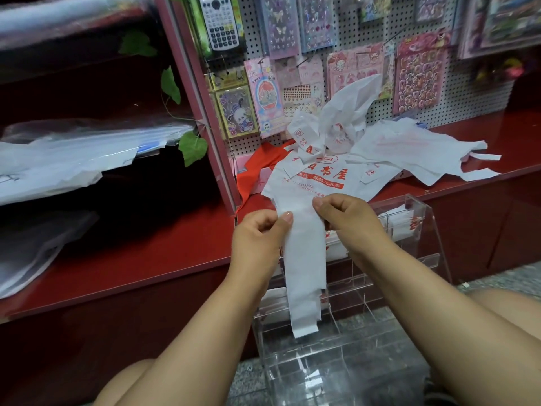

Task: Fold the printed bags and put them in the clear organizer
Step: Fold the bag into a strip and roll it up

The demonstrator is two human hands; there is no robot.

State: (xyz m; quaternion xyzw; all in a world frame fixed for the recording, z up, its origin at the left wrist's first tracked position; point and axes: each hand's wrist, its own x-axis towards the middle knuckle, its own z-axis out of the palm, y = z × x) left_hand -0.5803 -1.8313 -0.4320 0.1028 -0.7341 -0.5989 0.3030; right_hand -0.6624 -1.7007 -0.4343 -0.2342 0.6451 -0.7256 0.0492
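Observation:
I hold a white printed bag [304, 259] folded lengthwise into a narrow strip that hangs down in front of me. My left hand [259, 230] pinches its top left edge and my right hand [345, 218] pinches its top right edge. Behind my hands, a pile of loose white bags with red print [319, 174] lies on the red counter [164, 247]. The clear organizer [415, 218] stands on the floor below the hanging strip, with several folded bags [401, 227] in its upper tier.
A pegboard [348, 33] with sticker sheets and a calculator [219, 22] rises behind the pile. A red cloth [257, 168] lies left of the bags. Dark shelves at left hold plastic-wrapped stock [67, 153]. My knees show at the bottom corners.

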